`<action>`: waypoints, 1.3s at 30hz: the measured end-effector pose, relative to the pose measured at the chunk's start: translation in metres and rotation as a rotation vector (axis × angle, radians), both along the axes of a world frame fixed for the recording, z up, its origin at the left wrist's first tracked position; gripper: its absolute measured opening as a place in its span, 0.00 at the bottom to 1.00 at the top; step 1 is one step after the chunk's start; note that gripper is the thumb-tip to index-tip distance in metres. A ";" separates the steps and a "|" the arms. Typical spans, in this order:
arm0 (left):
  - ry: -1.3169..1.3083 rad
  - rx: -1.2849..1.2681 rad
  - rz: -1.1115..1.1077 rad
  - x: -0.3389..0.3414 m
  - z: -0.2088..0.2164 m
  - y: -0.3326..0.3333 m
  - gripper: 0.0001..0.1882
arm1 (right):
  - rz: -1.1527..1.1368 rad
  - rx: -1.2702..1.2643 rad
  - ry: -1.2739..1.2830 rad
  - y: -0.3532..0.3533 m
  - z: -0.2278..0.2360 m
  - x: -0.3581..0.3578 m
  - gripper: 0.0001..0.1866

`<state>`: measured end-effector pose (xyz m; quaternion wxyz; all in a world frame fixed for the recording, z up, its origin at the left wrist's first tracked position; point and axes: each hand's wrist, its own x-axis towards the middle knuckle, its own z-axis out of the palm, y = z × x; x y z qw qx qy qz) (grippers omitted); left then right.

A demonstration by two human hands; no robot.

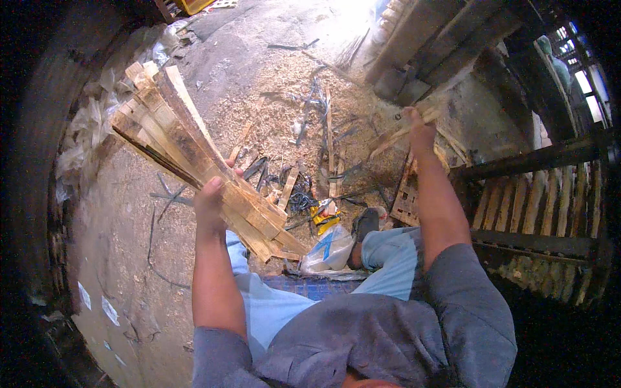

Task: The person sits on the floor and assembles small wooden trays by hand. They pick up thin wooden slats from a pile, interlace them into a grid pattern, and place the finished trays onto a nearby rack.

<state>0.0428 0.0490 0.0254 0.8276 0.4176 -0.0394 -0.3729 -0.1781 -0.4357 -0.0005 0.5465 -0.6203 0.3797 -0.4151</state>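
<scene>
My left hand (212, 197) is closed around a fanned bundle of rough wooden slats (171, 132), its thumb across the top. The slats are pale, some with dark, bark-like edges, and they slant from upper left to lower right above my left leg. Stretched out to the right, my right hand (422, 131) is closed on a pale wooden strip (388, 142) that crosses behind it. Its fingers are partly hidden and slightly blurred. More wood pieces (453, 145) lie beside that hand.
Wood shavings (284, 84) cover the floor ahead, with loose slats (330, 129) and tangled black straps (297, 191). A clear plastic bag (326, 249) lies near my feet. Slatted wooden racks (530, 200) stand at right, dark timbers (446, 39) at upper right. Crumpled plastic sheeting (90, 132) lines the left.
</scene>
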 end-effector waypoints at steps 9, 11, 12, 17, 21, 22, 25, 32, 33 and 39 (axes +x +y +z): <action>0.053 -0.060 -0.065 0.000 0.014 -0.003 0.32 | 0.058 -0.011 -0.179 0.080 0.217 0.011 0.16; 0.135 -0.164 -0.115 0.002 0.009 -0.005 0.32 | -0.011 0.050 -0.159 0.119 0.258 0.027 0.15; 0.179 -0.215 -0.148 0.003 0.008 -0.008 0.32 | 0.063 0.036 -0.156 0.121 0.261 0.032 0.14; 0.240 -0.315 -0.112 -0.002 0.021 -0.006 0.35 | 0.260 -0.010 -0.297 0.125 0.291 0.043 0.14; 0.283 -0.407 -0.165 -0.006 0.036 -0.006 0.36 | 0.462 -0.029 -0.478 0.141 0.328 0.047 0.11; 0.252 -0.417 -0.158 -0.006 0.036 -0.006 0.36 | 0.531 -0.041 -0.526 0.151 0.333 0.045 0.09; 0.238 -0.426 -0.182 0.001 0.015 -0.007 0.36 | 0.635 0.121 -0.549 0.190 0.349 0.056 0.07; 0.200 -0.639 -0.341 0.003 0.016 -0.015 0.41 | 0.704 0.212 -0.429 0.221 0.372 0.059 0.09; 0.304 -0.794 -0.342 0.002 0.019 -0.017 0.45 | 0.734 0.208 -0.408 0.222 0.377 0.055 0.09; 0.184 -0.930 -0.280 0.002 0.037 -0.008 0.46 | 0.784 -0.020 -0.358 0.216 0.400 0.026 0.10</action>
